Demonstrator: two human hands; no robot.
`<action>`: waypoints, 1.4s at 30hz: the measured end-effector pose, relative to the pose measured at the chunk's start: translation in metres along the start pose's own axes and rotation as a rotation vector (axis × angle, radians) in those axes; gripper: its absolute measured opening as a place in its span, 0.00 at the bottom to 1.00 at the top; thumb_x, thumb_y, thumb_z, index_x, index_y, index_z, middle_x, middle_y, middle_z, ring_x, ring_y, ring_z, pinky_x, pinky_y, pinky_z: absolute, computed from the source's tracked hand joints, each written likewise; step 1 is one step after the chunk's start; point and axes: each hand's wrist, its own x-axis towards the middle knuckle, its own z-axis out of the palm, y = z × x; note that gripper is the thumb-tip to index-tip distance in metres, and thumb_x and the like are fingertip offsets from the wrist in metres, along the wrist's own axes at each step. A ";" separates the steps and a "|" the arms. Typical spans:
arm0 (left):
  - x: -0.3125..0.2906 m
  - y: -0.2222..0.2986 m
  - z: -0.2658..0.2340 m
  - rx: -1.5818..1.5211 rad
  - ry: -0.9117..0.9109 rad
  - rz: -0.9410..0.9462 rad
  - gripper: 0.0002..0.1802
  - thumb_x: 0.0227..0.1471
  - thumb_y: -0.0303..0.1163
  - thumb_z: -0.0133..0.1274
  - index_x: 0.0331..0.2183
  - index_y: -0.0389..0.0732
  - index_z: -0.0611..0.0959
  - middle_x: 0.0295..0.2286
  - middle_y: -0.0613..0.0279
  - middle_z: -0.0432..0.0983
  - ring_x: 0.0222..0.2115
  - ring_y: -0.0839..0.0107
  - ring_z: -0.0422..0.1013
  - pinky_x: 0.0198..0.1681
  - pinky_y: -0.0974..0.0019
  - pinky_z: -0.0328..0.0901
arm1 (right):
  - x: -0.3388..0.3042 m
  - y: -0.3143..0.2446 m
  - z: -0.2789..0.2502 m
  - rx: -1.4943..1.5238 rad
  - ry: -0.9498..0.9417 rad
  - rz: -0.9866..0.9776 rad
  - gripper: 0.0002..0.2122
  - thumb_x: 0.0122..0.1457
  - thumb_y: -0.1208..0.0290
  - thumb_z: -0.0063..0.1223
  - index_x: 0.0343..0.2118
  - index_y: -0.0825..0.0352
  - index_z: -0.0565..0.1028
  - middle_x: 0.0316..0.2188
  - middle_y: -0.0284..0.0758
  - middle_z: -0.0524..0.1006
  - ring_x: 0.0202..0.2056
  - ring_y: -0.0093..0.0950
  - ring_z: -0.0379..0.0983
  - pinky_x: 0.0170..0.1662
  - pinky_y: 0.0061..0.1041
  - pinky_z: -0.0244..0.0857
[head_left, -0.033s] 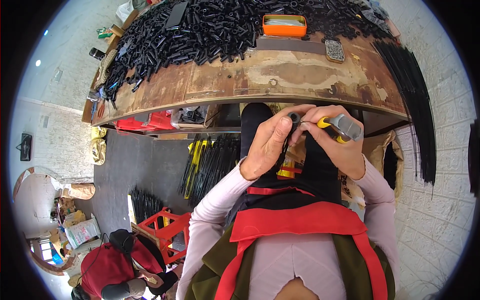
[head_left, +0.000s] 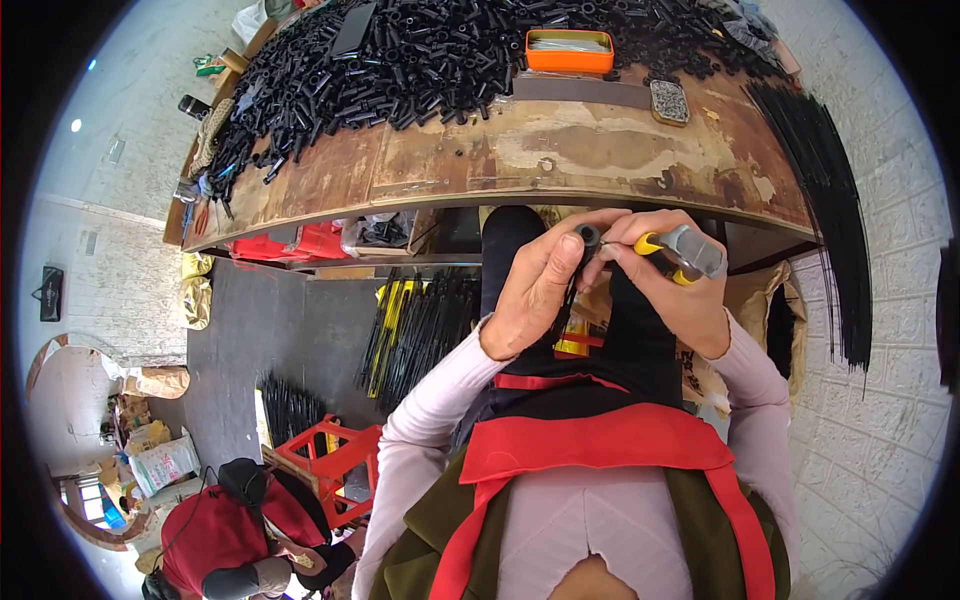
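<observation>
Both my hands meet just in front of the workbench edge, above my lap. My left hand (head_left: 545, 275) is closed round a short black tube (head_left: 589, 236), its round end facing up. Dark thin rods hang below that hand, though I cannot tell how they join the tube. My right hand (head_left: 680, 285) grips a hammer (head_left: 700, 252) with a blocky grey head and yellow on its handle. The right thumb and fingertips are pinched together right beside the tube's end; whatever small thing is between them is too small to make out.
Black tubes (head_left: 400, 75) are heaped on the wooden workbench (head_left: 440, 160), beside an orange box (head_left: 569, 60) and a small tin (head_left: 669, 101). Long black rods (head_left: 825, 210) overhang its right end. Rod bundles (head_left: 420, 335) and a red frame (head_left: 325, 465) stand lower left, near another person (head_left: 240, 530).
</observation>
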 end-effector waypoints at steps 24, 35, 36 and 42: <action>0.001 0.004 0.003 -0.038 -0.009 -0.006 0.30 0.66 0.48 0.35 0.55 0.30 0.68 0.24 0.70 0.62 0.24 0.82 0.55 0.28 0.77 0.55 | 0.018 -0.008 -0.024 -0.536 -0.167 -0.190 0.06 0.53 0.86 0.57 0.33 0.71 0.73 0.31 0.34 0.76 0.34 0.23 0.74 0.40 0.22 0.67; 0.008 -0.008 -0.025 -0.148 0.019 -0.019 0.40 0.61 0.59 0.37 0.56 0.30 0.63 0.20 0.70 0.58 0.20 0.80 0.53 0.25 0.75 0.50 | 0.007 -0.040 -0.033 -0.458 -0.257 0.675 0.07 0.62 0.71 0.49 0.35 0.71 0.69 0.17 0.31 0.72 0.16 0.20 0.69 0.20 0.20 0.61; 0.009 -0.008 -0.024 -0.148 0.019 -0.021 0.40 0.61 0.59 0.37 0.56 0.30 0.63 0.20 0.70 0.58 0.20 0.80 0.53 0.25 0.75 0.50 | -0.003 -0.047 -0.034 -0.485 -0.272 0.707 0.08 0.63 0.70 0.47 0.34 0.71 0.69 0.15 0.31 0.71 0.14 0.20 0.67 0.19 0.21 0.60; 0.006 -0.001 -0.017 0.007 -0.089 -0.105 0.34 0.61 0.60 0.32 0.38 0.33 0.70 0.21 0.69 0.60 0.22 0.81 0.53 0.26 0.76 0.50 | -0.002 -0.051 -0.030 -0.611 -0.416 0.636 0.08 0.64 0.70 0.45 0.37 0.70 0.70 0.15 0.32 0.72 0.13 0.21 0.67 0.18 0.21 0.58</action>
